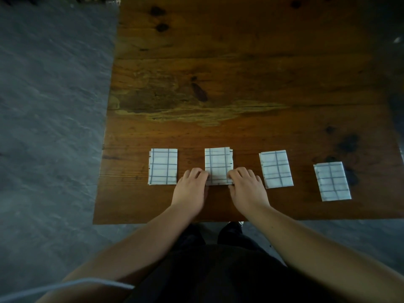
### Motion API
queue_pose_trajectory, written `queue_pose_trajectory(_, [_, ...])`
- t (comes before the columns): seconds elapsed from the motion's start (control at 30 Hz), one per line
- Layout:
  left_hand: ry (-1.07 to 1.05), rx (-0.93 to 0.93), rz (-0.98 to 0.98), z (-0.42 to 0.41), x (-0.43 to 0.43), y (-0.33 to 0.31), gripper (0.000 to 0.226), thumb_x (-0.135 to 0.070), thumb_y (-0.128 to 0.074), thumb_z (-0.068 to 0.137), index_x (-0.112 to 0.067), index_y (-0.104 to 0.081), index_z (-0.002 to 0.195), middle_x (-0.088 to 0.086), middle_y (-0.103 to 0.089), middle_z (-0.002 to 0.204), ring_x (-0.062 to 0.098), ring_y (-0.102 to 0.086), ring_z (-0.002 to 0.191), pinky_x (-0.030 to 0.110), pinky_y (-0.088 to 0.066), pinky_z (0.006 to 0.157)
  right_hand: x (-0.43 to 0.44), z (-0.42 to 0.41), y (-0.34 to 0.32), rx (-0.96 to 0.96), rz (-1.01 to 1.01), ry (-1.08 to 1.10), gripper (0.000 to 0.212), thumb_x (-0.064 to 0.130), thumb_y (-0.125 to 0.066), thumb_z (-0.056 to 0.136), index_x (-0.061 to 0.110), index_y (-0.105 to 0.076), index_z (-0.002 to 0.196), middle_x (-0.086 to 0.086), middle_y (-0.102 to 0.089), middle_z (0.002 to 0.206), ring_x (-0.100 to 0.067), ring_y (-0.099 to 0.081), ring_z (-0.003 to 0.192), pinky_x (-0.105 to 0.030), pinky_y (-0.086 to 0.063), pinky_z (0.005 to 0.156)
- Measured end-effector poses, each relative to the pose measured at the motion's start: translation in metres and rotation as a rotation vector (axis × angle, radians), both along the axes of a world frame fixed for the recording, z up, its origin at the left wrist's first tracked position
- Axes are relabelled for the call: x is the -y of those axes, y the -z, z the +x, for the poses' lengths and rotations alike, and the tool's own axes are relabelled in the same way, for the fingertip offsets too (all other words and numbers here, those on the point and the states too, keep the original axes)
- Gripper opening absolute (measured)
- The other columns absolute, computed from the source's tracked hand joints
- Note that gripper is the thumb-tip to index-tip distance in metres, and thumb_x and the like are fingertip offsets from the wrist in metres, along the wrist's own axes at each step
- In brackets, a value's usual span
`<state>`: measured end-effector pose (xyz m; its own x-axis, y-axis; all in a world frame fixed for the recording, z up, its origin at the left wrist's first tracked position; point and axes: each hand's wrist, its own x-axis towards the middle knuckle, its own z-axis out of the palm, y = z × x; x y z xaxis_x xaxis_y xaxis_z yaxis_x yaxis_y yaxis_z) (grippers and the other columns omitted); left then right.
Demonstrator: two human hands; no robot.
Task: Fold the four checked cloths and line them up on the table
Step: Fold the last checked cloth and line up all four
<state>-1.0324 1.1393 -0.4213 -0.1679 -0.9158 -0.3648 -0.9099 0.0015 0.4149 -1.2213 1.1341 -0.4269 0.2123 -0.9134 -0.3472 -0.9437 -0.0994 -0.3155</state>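
Checked cloths [162, 166]: four, folded, rowed on counter [218, 84]. Second cloth [218, 162] between left grip [192, 189] and right grip [247, 189], each pinching a near corner, seemingly to square it; one lies leftward, two rightward.

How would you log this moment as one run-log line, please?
left hand, right hand: grip near corners of second-from-left checked cloth | other three cloths: folded, apart | surface: wooden table

I stand at a worn, knotty wooden table [240, 73] on a grey, stone-like floor [50, 106]. A plain room indoors; which kind I cannot tell.
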Motion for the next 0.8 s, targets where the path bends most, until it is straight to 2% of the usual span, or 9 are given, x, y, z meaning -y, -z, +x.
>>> queue_pose_trajectory(0.13, [0.023,-0.011,-0.040,-0.015,0.000,-0.009,0.038,-0.019,-0.054,0.099,-0.023,-0.051,0.137,-0.003,-0.048,0.140,0.018,-0.043,0.127,0.035,-0.041,0.105,-0.005,-0.016,-0.007,0.049,-0.016,0.065,0.039,0.030,-0.056,0.099,0.028,-0.046,0.137,0.006,-0.050,0.139,-0.014,-0.046,0.127,-0.035,-0.039,0.109])
queue_pose_trajectory(0.23, [0.063,-0.046,-0.046,-0.042,0.003,-0.015,0.043,-0.014,-0.054,0.098,-0.022,-0.049,0.139,-0.002,-0.048,0.141,0.018,-0.042,0.129,0.035,-0.039,0.107,-0.007,-0.042,-0.013,0.071,-0.026,0.109,0.039,0.031,-0.056,0.099,0.029,-0.044,0.136,0.008,-0.051,0.135,-0.013,-0.048,0.125,-0.034,-0.041,0.108])
queue_pose_trajectory(0.4, [0.097,-0.077,-0.035,-0.099,0.007,-0.016,0.036,-0.029,-0.049,0.104,-0.025,-0.048,0.139,-0.003,-0.052,0.138,0.019,-0.045,0.126,0.038,-0.043,0.104,-0.009,-0.105,-0.016,0.016,-0.054,0.111,0.032,0.031,-0.055,0.098,0.031,-0.047,0.129,0.009,-0.053,0.127,-0.011,-0.048,0.117,-0.034,-0.044,0.103])
queue_pose_trajectory(0.53, [0.093,-0.049,0.003,-0.138,0.007,-0.014,0.040,-0.033,-0.052,0.103,-0.028,-0.045,0.142,-0.004,-0.050,0.142,0.018,-0.045,0.129,0.037,-0.043,0.105,-0.008,-0.151,-0.010,-0.030,-0.042,0.151,0.033,0.029,-0.056,0.098,0.032,-0.048,0.129,0.008,-0.049,0.130,-0.011,-0.046,0.118,-0.032,-0.043,0.102])
queue_pose_trajectory(0.67, [0.092,0.007,0.049,-0.165,0.007,-0.008,0.048,-0.035,-0.058,0.100,-0.025,-0.042,0.144,-0.002,-0.047,0.146,0.020,-0.043,0.133,0.038,-0.042,0.105,-0.003,-0.168,-0.002,-0.020,-0.001,0.144,0.035,0.030,-0.056,0.098,0.031,-0.047,0.131,0.006,-0.047,0.133,-0.013,-0.046,0.121,-0.033,-0.045,0.101])
queue_pose_trajectory(0.8, [0.092,0.012,0.050,-0.176,0.008,-0.003,0.046,-0.033,-0.058,0.100,-0.023,-0.043,0.142,0.000,-0.047,0.142,0.021,-0.045,0.130,0.038,-0.046,0.103,0.002,-0.171,0.002,-0.017,0.017,0.107,0.035,0.026,-0.057,0.096,0.031,-0.049,0.130,0.006,-0.048,0.132,-0.013,-0.046,0.118,-0.034,-0.044,0.102])
